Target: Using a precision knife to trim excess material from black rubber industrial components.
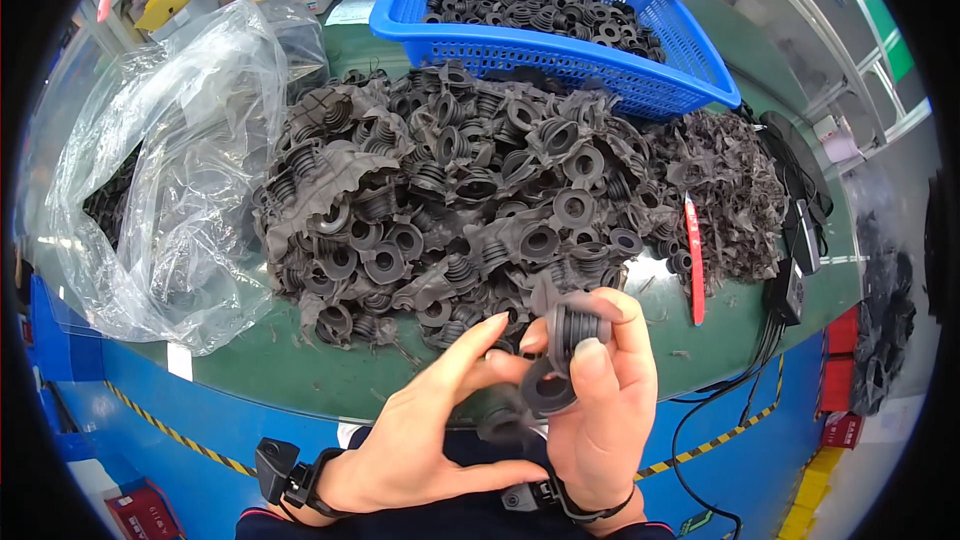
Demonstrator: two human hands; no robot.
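My right hand (pixel 608 398) grips a dark grey ribbed rubber bellows part (pixel 566 352) with ragged flash around its flange, held upright near the table's front edge. My left hand (pixel 432 422) reaches in from the left, its fingertips pinching the flash at the part's lower ring. Just behind both hands lies a big heap of the same untrimmed rubber parts (pixel 450 200), many still joined by thin sheet flash.
A blue plastic basket (pixel 640 80) holding several trimmed rubber parts stands at the back. A clear plastic bag (pixel 180 170) lies at left. Torn-off flash scraps (pixel 730 190) pile at right beside a red-handled tool (pixel 695 260) and black cables (pixel 790 270). The green table's edge (pixel 300 380) runs below.
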